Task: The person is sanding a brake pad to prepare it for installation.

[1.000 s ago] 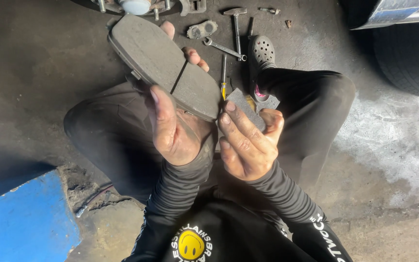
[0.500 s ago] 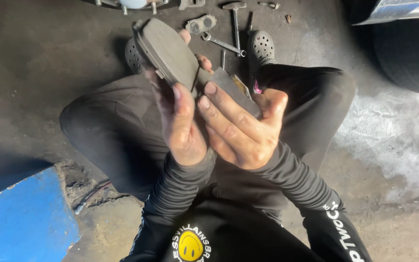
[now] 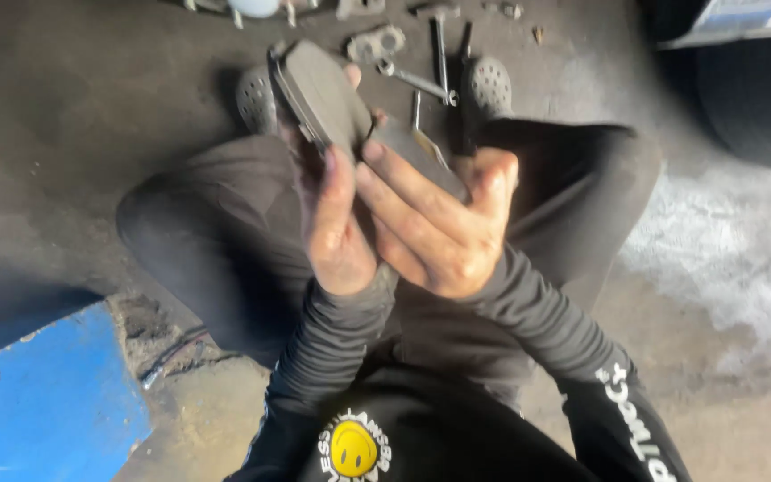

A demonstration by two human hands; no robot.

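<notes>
I hold a grey brake pad (image 3: 327,89) in front of me, tilted so its flat friction face points up and left. My left hand (image 3: 336,223) grips its near edge from below. My right hand (image 3: 435,223) lies against the pad's right half (image 3: 412,147), fingers stretched along its face and thumb up on the right. Both hands are grimy and sit over my bent knees in dark trousers.
On the stained concrete floor beyond the pad lie wrenches (image 3: 417,80), a hammer-like tool (image 3: 439,40) and a small metal bracket (image 3: 377,40). Two perforated clogs (image 3: 491,85) are on my feet. A car tyre (image 3: 756,89) is at upper right, a blue block (image 3: 46,402) at lower left.
The pad has turned from broadside to more edge-on and risen in view. My right hand moved from a small piece near my lap up onto the pad's face.
</notes>
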